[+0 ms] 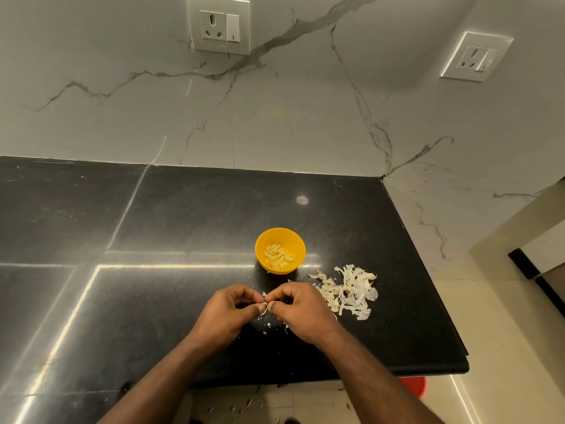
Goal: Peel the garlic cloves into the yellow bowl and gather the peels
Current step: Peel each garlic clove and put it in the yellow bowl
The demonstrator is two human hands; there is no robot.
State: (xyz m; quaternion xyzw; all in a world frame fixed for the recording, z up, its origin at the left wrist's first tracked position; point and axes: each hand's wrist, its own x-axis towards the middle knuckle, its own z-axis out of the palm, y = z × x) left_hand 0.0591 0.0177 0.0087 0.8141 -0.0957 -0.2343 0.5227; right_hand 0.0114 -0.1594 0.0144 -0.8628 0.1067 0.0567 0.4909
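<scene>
Both hands meet near the desk's front edge: left hand and right hand pinch 1 small garlic clove between fingertips. Behind sits the yellow bowl of pale peeled cloves; papery white peels lie heaped toward the right edge.
</scene>
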